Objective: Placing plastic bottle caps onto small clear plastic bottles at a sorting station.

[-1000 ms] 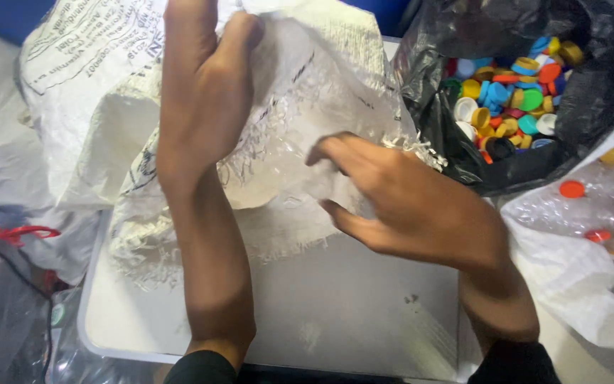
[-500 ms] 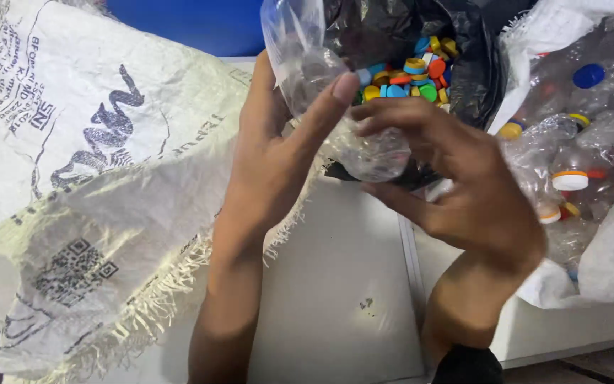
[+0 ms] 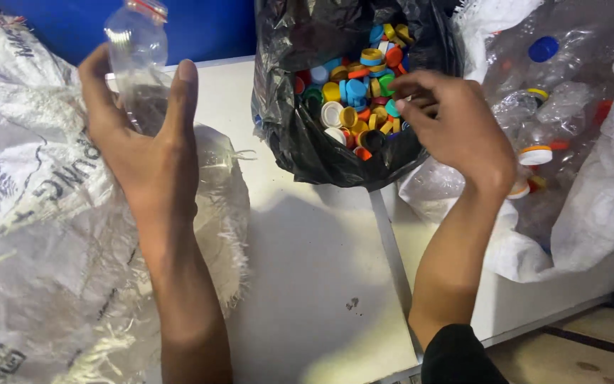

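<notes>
Two hands [image 3: 143, 142], three sacks [image 3: 37, 235].

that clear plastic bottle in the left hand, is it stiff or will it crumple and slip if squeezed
The clear plastic bottle looks empty and thin-walled, so it is probably very light and likely dents under a squeeze. The left hand wraps its lower body, which suggests an easy grip. Laid on the white table, it would probably roll.

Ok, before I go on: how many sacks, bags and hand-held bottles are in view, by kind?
white woven sacks: 2
black plastic bag of mixed caps: 1
clear bottle held in the left hand: 1
Total: 4
</notes>
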